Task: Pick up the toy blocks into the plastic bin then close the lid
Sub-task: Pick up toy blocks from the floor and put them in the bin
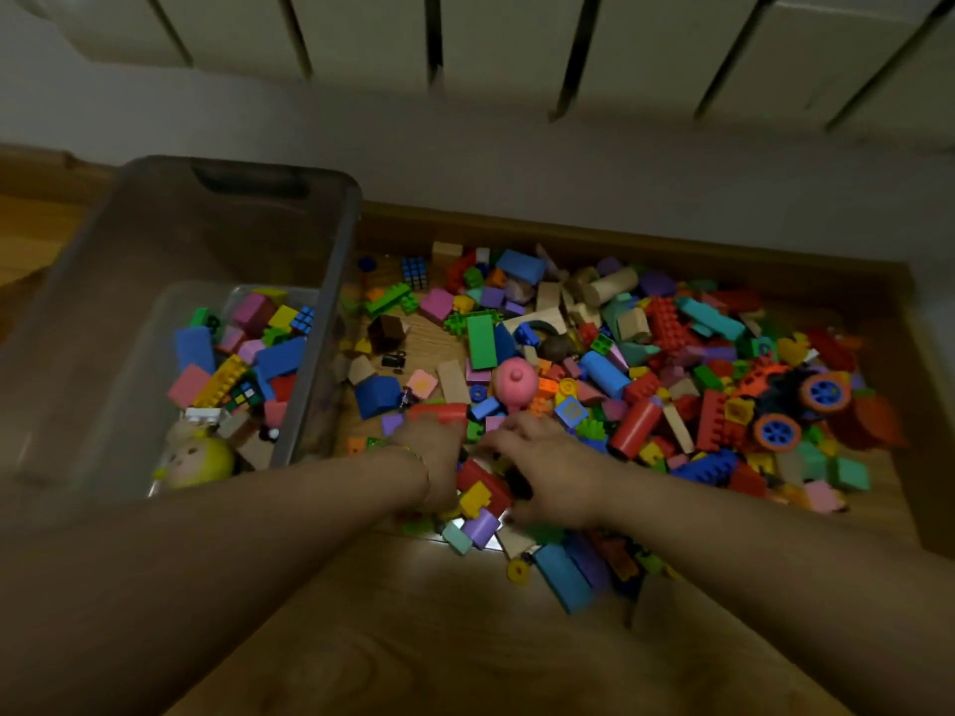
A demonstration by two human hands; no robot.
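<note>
A big heap of colourful toy blocks (646, 354) lies on the wooden floor. To its left stands the clear plastic bin (338, 281), open, with several blocks (268, 348) and a doll head (199, 459) inside. My left hand (434, 457) and my right hand (550, 470) are at the heap's near edge, palms facing each other. A cluster of red, yellow and purple blocks (483, 496) sits between them. My left fingers lie straight against a red block (439, 411). My right fingers and thumb curl round blocks in the cluster. No lid is in view.
A brown wooden border (620, 237) runs round the far and right sides of the heap. A toy car with orange-and-blue wheels (796, 405) lies at the right. A white wall and radiator (517, 38) are behind. Bare wooden floor (413, 638) lies near me.
</note>
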